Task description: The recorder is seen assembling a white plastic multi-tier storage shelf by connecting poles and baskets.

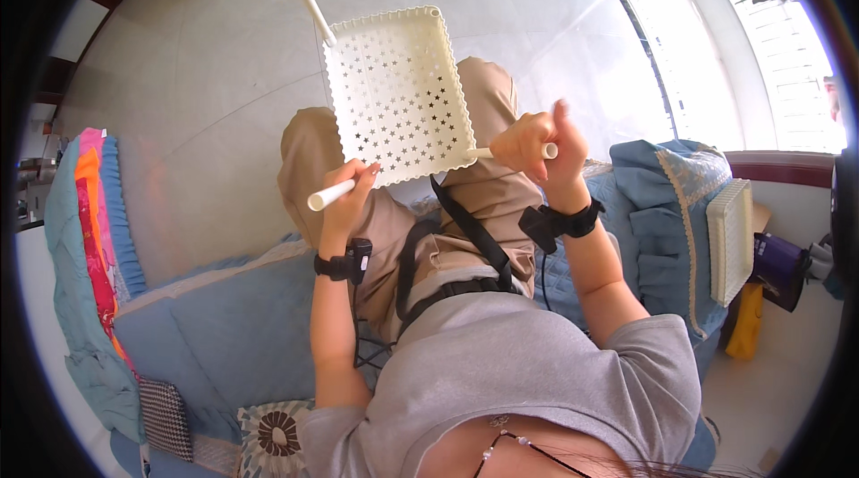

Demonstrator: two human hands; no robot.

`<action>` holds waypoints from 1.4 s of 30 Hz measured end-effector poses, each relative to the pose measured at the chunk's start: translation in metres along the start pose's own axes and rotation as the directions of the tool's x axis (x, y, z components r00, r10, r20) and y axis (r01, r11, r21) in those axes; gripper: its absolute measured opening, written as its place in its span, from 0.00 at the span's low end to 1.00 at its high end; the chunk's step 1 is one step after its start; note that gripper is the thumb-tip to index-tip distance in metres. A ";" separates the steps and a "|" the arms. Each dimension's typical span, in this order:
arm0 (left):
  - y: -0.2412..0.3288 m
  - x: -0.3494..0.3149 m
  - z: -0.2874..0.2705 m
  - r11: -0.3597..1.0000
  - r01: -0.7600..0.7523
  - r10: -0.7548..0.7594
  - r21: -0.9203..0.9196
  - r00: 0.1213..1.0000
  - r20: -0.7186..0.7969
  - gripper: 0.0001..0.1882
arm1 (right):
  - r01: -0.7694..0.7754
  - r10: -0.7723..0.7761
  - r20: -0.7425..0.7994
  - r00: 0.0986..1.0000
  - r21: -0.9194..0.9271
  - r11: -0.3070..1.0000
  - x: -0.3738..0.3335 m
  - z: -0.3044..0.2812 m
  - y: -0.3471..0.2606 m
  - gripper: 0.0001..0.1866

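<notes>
A cream plastic basket shelf (pixel 394 98) with star-shaped holes and a scalloped rim lies over my knees. White tubes stick out from three of its corners. My left hand (pixel 352 194) is closed around the near-left tube (pixel 329 195), close to the corner, and its fingertips reach the rim. At the near-right corner, my right hand (pixel 540 149) wraps its fingers round another tube (pixel 549 151), thumb pointing up. The third tube (pixel 307 0) slants out from the far-left corner, touched by neither hand. The far-right corner shows no tube.
I sit on a sofa with a blue quilted cover (pixel 228 330). To the right, another cream basket shelf (pixel 732 241) leans upright by the armrest, beside a purple object (pixel 778 270). Cushions (pixel 273 438) lie at lower left. Grey tiled floor (pixel 206 93) stretches ahead.
</notes>
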State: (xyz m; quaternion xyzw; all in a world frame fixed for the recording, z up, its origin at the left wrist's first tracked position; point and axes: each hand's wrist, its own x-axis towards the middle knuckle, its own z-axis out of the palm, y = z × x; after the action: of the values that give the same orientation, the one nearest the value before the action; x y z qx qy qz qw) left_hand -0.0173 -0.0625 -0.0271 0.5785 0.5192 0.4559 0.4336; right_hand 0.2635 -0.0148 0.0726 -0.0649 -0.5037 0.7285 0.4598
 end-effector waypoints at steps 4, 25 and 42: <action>-0.013 0.008 -0.005 1.000 0.016 -0.016 -0.021 1.000 -0.003 0.21 | -0.014 -0.013 -0.273 0.962 -0.098 0.995 0.004 0.021 0.011 0.32; -0.037 0.011 0.008 0.973 0.014 -0.058 -0.229 0.981 -0.185 0.21 | -0.098 -0.142 -0.227 0.963 -0.792 0.602 -0.014 0.005 0.015 0.12; -0.037 0.014 0.010 0.956 0.014 -0.079 -0.293 0.974 -0.214 0.20 | -0.157 0.018 0.459 0.888 0.266 0.951 0.059 -0.024 0.021 0.27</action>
State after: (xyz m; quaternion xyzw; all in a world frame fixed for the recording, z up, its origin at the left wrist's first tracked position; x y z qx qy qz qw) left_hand -0.0144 -0.0456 -0.0644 0.4416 0.5059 0.5785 0.4631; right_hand 0.2304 0.0436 0.0662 0.1524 -0.4785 0.8106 0.3011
